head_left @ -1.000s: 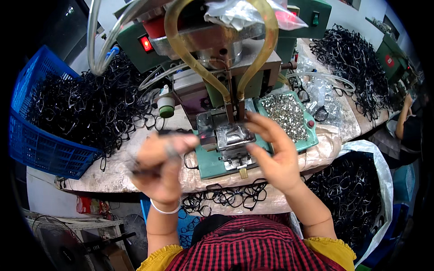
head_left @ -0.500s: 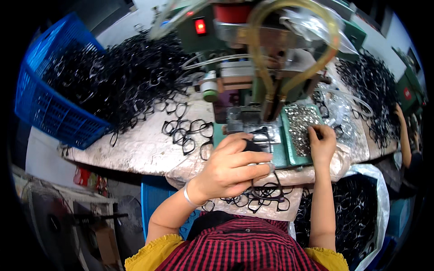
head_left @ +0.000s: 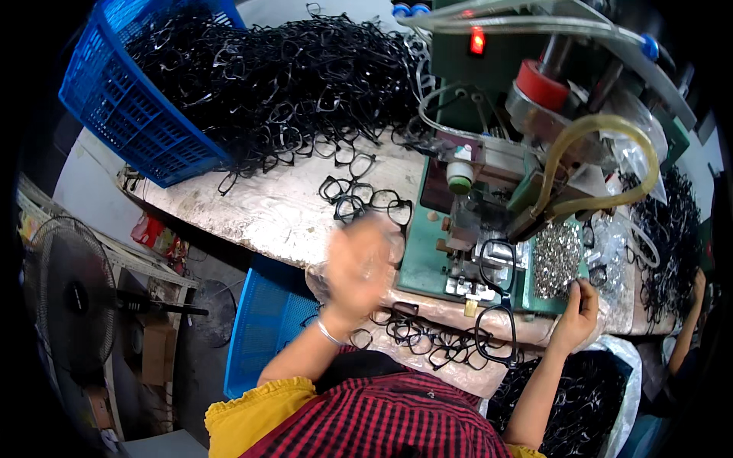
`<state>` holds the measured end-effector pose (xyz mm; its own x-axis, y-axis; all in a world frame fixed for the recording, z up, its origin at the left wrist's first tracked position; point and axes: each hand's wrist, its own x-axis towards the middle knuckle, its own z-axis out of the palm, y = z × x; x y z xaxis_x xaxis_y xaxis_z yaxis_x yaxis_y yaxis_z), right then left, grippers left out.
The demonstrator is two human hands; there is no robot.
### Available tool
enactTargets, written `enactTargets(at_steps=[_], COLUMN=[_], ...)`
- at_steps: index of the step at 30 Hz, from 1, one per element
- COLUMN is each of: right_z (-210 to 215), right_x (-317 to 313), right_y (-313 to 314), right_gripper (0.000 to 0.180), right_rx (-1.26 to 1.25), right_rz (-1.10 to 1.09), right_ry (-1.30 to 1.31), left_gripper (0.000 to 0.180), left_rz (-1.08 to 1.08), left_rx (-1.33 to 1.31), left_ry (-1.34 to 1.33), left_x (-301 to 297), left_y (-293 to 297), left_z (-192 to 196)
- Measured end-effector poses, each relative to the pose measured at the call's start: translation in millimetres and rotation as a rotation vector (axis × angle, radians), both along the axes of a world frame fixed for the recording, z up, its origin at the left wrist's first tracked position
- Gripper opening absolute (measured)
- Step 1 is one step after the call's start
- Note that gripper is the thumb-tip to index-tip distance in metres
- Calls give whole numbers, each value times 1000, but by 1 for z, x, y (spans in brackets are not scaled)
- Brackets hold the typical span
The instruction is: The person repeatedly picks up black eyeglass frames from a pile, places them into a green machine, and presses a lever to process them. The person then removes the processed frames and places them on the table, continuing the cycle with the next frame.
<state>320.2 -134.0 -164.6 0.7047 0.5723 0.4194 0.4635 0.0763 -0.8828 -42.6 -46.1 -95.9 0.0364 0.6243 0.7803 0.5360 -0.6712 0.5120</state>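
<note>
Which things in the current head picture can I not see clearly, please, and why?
All in the head view:
Left hand: blurred, so whether it holds anything is unclear.
Right hand: its own fingers hide whether they pinch a piece.
Metal pieces: too small to tell exact shapes.
Blue basket: cut off by the upper edge.

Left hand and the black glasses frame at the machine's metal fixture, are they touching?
Apart. The head view shows a plain gap: part of the machine's green base lies between the blurred left hand and the black glasses frame.
</note>
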Motion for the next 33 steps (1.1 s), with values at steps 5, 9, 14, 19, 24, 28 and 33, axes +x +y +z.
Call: enactTargets(at_steps=[5,9,14,19,24,28,33], right_z=[32,50,41,24,71,102,99], right_x=[-20,-54,-38,-12,-58,-85,-113], right_y=[19,59,38,-46,-18,50,75], right_gripper=[17,19,15,11,15,19,38], right_rx=[-76,5,7,-179,-56,115,195], right_rz=[94,241,140,-69,240,371,506], right_ry=[-7,39,-105,-161,-124,-68,220], left_gripper=[58,90,67,36,36,22,7], left_rz=[68,-66,-3,286,140,286,175], left_rx=[-296,-516,-224,-78,-291,-131,-494], left_ry=[101,228,-200,201,520,581,-235], left_x=[-28,26,24,-69,-120,-104,-106], left_y=[75,120,143,139,124,106,71], left_z=[16,-19,-17,2,-80,-53,-82])
